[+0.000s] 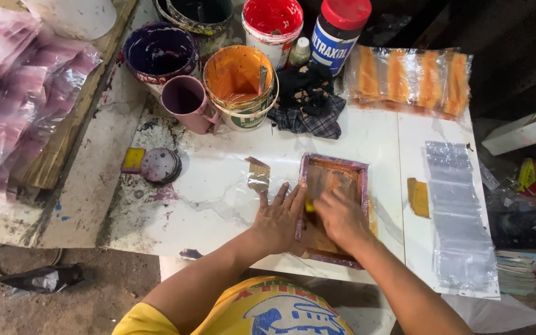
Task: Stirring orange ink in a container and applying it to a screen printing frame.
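Printing screen frame [333, 208] lies on the bench [218, 192], near its front edge. Left hand [278, 218] flat on the frame's left rail, right hand [341, 217] inside the frame. Paint buckets [238, 84] and mug [187, 102] behind-left, rag [311, 99] behind, printed bags [410, 77] behind-right, clear bags [460, 217] right of the frame.

Dark jar [337, 34] with red lid and blue-and-white label stands at the table's far edge. Beside it lie clear packets [410, 77] showing orange stripes. A row of clear bags [460, 217] lies along the right edge. A white carton [522, 130] lies beyond the table, right.
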